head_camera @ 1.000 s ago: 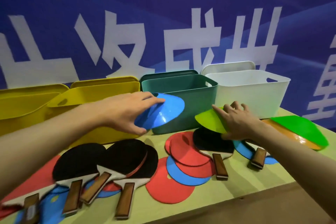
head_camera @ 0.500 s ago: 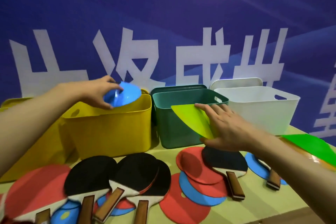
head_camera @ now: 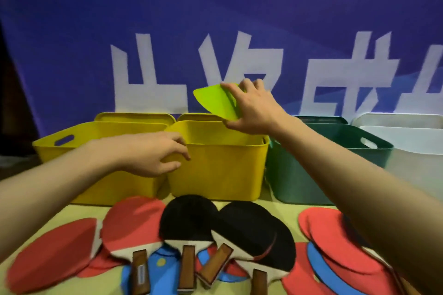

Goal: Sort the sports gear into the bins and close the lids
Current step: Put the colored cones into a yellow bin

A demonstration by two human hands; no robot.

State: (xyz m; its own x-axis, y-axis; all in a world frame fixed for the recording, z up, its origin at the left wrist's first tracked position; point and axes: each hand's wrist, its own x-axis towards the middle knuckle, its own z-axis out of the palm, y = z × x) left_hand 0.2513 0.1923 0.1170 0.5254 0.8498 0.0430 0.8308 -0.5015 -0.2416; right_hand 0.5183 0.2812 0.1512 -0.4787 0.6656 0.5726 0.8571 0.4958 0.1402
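While my right hand [head_camera: 251,109] pinches the lime disc [head_camera: 215,103] by its edge above the yellow bin [head_camera: 215,170], it seems light and bendy; my empty left hand [head_camera: 153,153] rests loosely curled on the rim.

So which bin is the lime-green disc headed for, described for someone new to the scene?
Along the blue banner stand four bins. The target is the second yellow bin from the left, beside the dark green bin. The right hand holds the lime-green disc above it.
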